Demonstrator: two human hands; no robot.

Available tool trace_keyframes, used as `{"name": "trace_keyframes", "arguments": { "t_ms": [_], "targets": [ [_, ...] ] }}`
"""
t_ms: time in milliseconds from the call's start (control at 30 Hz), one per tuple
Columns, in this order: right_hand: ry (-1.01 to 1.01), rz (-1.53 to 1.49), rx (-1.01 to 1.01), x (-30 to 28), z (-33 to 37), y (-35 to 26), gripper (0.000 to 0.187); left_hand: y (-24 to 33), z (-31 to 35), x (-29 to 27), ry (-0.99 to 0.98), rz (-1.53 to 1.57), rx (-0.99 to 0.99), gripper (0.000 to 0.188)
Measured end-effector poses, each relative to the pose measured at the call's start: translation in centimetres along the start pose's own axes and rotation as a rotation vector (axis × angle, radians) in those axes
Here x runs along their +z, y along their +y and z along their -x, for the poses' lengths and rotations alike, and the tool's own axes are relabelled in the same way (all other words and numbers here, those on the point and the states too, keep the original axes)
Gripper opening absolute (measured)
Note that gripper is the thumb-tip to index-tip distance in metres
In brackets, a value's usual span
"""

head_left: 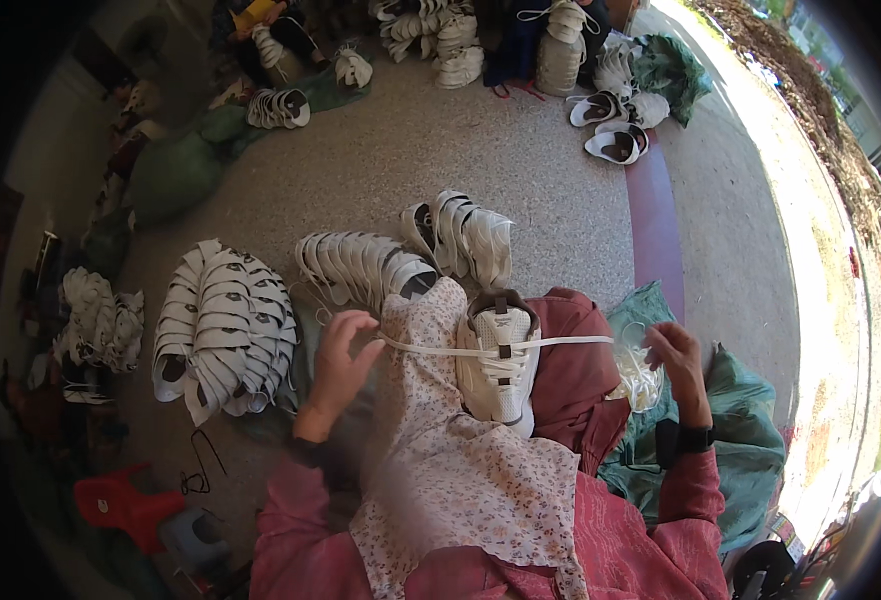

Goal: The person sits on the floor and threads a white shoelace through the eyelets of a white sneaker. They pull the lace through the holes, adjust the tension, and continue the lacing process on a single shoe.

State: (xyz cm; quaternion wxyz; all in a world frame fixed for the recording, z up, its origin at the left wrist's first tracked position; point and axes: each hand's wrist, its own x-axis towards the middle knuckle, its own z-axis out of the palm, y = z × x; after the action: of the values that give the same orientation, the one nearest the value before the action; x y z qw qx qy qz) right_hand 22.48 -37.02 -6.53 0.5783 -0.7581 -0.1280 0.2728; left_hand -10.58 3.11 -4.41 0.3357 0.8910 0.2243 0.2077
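Note:
A cream shoe upper (499,378) with a dark inner collar lies across my lap, on a floral cloth (481,470) and a dark red cloth (576,370). A flat white shoelace (571,341) passes through its lowest visible eyelet row and stretches out nearly straight to both sides. My left hand (336,370) is raised at the left, thumb and fingers curled round that lace end. On the other side my right hand (679,365) has its fingers pinched together by the right end; the tip between them is hard to make out. White loose laces (639,380) lie beside the right hand.
Nested stacks of white shoe uppers (226,330) stand on the floor at left, with more uppers (366,265) ahead of my knees. Green sacks (741,440) lie at right. A red stool (126,505) sits lower left. Other people with uppers (271,45) are at the far side.

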Motion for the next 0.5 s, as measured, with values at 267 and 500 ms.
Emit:
{"name": "trace_keyframes", "arguments": {
  "t_ms": [267,500],
  "targets": [
    [-0.339,0.511,-0.787,13.0,1.9,-3.4,0.013,5.9,-3.2,7.2,-0.274,0.11,0.306,0.025],
    [-0.359,0.885,-0.857,16.1,1.5,-3.4,0.009,6.1,-3.3,8.6,-0.329,0.116,0.273,0.022]
  ]
}}
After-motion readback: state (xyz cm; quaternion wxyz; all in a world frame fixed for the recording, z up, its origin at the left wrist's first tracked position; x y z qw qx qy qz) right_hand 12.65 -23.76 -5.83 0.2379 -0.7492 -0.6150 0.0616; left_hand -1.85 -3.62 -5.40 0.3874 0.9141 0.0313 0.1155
